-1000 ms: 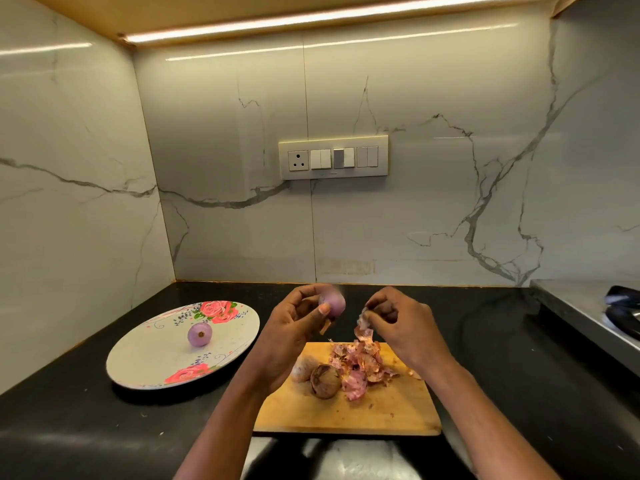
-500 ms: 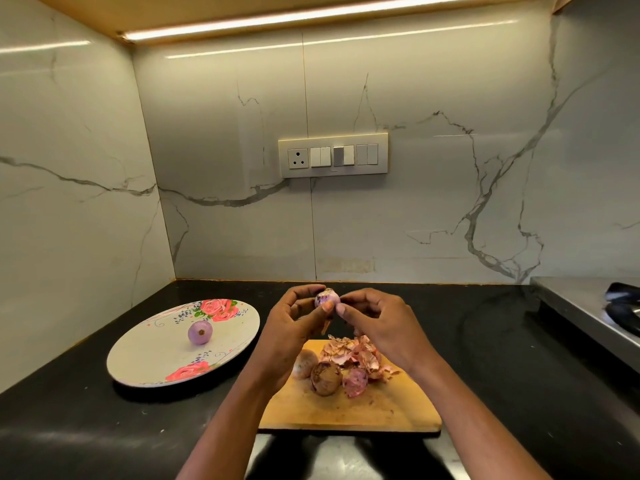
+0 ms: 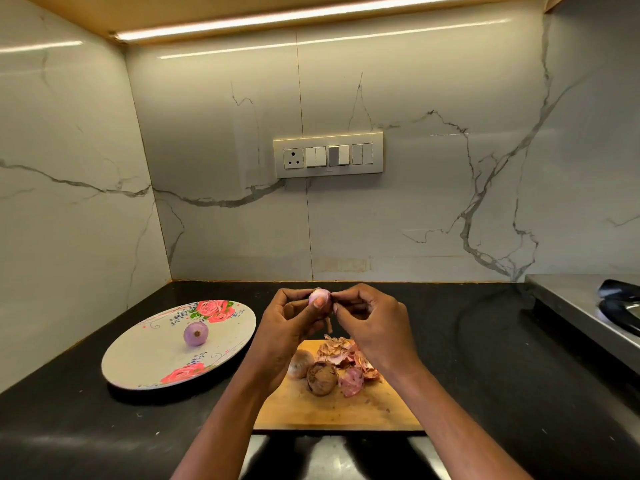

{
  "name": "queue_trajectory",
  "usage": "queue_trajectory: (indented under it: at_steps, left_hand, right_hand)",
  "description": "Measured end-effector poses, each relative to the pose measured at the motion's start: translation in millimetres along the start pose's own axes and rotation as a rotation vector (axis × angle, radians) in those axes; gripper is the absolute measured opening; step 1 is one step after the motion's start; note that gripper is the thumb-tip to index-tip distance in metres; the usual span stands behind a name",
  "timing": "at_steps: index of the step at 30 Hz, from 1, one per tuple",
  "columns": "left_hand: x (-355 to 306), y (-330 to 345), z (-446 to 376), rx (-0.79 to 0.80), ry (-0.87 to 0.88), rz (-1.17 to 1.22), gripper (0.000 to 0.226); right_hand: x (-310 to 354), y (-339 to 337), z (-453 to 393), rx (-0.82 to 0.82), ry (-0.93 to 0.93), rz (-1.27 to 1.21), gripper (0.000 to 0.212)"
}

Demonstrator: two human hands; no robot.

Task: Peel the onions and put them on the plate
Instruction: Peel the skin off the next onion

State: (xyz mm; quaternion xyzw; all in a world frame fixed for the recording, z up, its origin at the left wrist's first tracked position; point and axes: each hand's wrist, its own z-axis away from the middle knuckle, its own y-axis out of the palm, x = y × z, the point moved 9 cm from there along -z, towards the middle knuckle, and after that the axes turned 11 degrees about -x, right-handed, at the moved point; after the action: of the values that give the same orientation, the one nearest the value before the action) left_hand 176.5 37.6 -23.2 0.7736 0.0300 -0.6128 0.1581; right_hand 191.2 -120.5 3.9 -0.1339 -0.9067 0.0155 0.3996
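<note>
one peeled onion (image 3: pixel 196 333) on floral plate (image 3: pixel 138 362); another held above cutting board (image 3: pixel 332 407), left hand (image 3: pixel 287 327) grip clamped on it, right hand (image 3: pixel 372 322) pinching its skin; two unpeeled onions (image 3: pixel 313 372) left.

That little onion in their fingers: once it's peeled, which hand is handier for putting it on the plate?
Probably the left hand: it already grips the onion, and the plate lies on its side.

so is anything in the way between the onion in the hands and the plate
Nothing visible. The onion is held above the board by the left hand and right hand. The plate lies to the left on bare counter; one peeled onion sits on it, with free space around it.
</note>
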Motion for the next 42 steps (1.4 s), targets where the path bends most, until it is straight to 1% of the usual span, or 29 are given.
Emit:
queue_trajectory:
  at_steps: [4, 7, 10, 12, 14, 17, 20, 24, 26, 28, 30, 32, 35, 37, 42]
  left_hand:
    - [2.1, -0.1, 0.0, 0.006, -0.037, 0.053, 0.047]
    - [5.4, -0.9, -1.0, 0.001, -0.095, 0.145, 0.046]
    - [6.8, -1.7, -1.1, -0.002, -0.124, 0.178, 0.049]
    - [6.0, -1.3, -1.0, 0.004, -0.122, 0.183, 0.048]
    - [4.0, 0.4, -0.7, 0.026, -0.111, 0.180, 0.046]
    - [1.0, 3.1, 0.5, 0.058, -0.098, 0.168, 0.044]
    - [-2.1, 6.0, 2.4, 0.081, -0.088, 0.165, 0.044]
    - [-2.9, 6.2, 2.8, 0.085, -0.099, 0.194, 0.043]
    - [-1.9, 6.2, 2.7, 0.083, -0.112, 0.210, 0.044]
    - [-1.8, 6.0, 2.6, 0.075, -0.115, 0.222, 0.043]
    - [-2.3, 4.9, 2.4, 0.061, -0.111, 0.237, 0.044]
    - [-3.3, 2.8, 1.9, 0.044, -0.100, 0.238, 0.044]
    - [-4.0, -0.3, 0.4, 0.017, -0.072, 0.207, 0.045]
    - [-4.3, -1.1, 0.2, 0.014, -0.058, 0.187, 0.047]
    - [-4.9, -0.7, 0.7, 0.019, -0.014, 0.113, 0.049]
  right_hand:
    - [3.0, -2.8, -2.3, -0.007, -0.020, -0.011, 0.017]
    - [6.8, 0.0, -2.7, 0.038, -0.033, -0.033, 0.022]
    - [9.8, 0.8, -3.0, 0.059, -0.079, 0.001, 0.028]
    - [11.1, -1.3, -3.4, 0.056, -0.089, 0.005, 0.027]
    - [11.2, -4.3, -4.2, 0.048, -0.085, -0.012, 0.022]
    - [9.3, -7.6, -5.4, 0.031, -0.065, -0.035, 0.013]
    - [5.0, -10.2, -7.5, 0.004, -0.043, -0.008, 0.010]
    - [-6.5, -21.5, -12.9, -0.111, -0.002, 0.028, 0.008]
    - [-13.4, -27.5, -15.7, -0.136, 0.023, 0.048, 0.008]
    - [-22.6, -26.7, -17.3, -0.073, 0.049, 0.108, 0.012]
    - [-28.0, -17.5, -14.1, 0.052, 0.055, 0.197, 0.019]
    - [-25.7, -11.7, -12.0, 0.102, 0.031, 0.209, 0.024]
    - [-6.7, -12.3, -12.4, 0.060, -0.034, 0.122, 0.024]
    - [4.6, -9.0, -10.1, 0.062, -0.069, 0.084, 0.025]
    - [17.1, -2.2, -0.4, 0.057, -0.207, 0.142, 0.027]
